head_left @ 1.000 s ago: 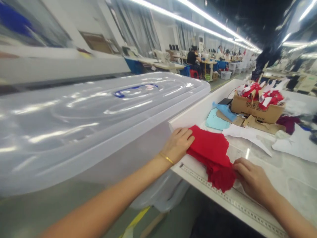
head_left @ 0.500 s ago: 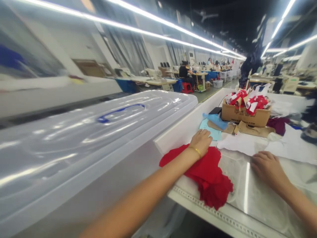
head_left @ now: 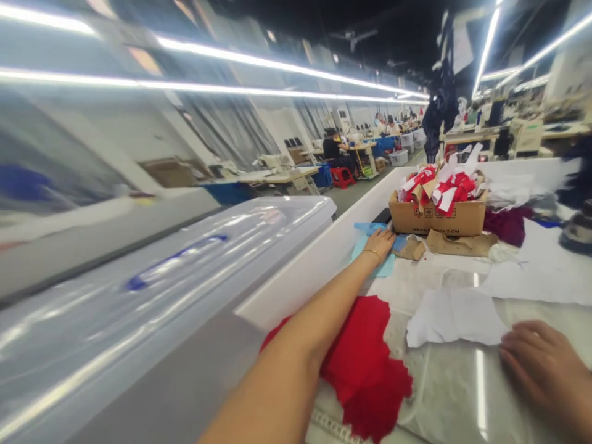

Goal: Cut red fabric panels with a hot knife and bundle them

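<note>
My left hand (head_left: 382,243) is stretched far forward, its fingers extended over a blue sheet (head_left: 365,228) and beside a cardboard box. Under my left forearm lies a stack of red fabric pieces (head_left: 361,364), fanned at its lower end. My right hand (head_left: 546,364) rests low on the table, its fingers loosely extended and somewhat blurred. Its fingertips meet the right edge of a white piece (head_left: 456,317), which lies flat; whether cloth or paper I cannot tell. A pale turquoise sheet (head_left: 386,267) shows beneath my left hand.
The cardboard box (head_left: 439,216) is heaped with red and white scraps. In front lie torn cardboard strips (head_left: 462,244); white sheets (head_left: 531,280) spread to the right. A large lidded plastic bin (head_left: 194,271) stands left of the table wall (head_left: 296,271). Another person (head_left: 332,148) sits farther back.
My left hand has moved forward from above the red stack to the blue sheet. The white piece lies nearer and apart from the other sheets. My right hand has shifted right and closer.
</note>
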Demonstrator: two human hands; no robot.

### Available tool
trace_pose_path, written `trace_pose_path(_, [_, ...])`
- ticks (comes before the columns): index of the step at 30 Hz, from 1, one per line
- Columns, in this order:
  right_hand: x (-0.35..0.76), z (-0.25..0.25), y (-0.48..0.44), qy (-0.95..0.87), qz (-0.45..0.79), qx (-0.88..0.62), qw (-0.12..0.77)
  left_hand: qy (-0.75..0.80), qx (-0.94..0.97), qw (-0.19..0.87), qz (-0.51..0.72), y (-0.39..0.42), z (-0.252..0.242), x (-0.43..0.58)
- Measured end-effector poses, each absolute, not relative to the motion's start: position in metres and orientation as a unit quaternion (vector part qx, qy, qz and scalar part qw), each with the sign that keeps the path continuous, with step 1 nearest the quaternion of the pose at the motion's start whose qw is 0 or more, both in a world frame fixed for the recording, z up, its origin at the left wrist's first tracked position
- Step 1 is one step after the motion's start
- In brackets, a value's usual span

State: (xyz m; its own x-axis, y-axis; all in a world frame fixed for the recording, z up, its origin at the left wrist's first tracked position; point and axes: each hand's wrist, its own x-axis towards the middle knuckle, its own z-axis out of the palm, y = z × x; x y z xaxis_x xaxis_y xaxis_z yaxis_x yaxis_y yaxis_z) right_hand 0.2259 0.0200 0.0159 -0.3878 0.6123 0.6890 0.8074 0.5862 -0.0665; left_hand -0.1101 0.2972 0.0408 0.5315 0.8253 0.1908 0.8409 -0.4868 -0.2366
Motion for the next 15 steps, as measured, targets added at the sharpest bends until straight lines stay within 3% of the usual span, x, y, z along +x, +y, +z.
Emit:
trace_pose_path(7, [0.226, 0.019, 0.01, -0.808, -0.154, -0.441, 0.358, -0.49, -0.86, 0.131, -0.056, 0.304, 0.07, -0.141])
trace_pose_path(15, [0.218, 0.016, 0.004, -0.8, -0.119, -0.474, 0.348, -0.507, -0.839, 0.085, -0.177, 0.289, 0.1, -0.136])
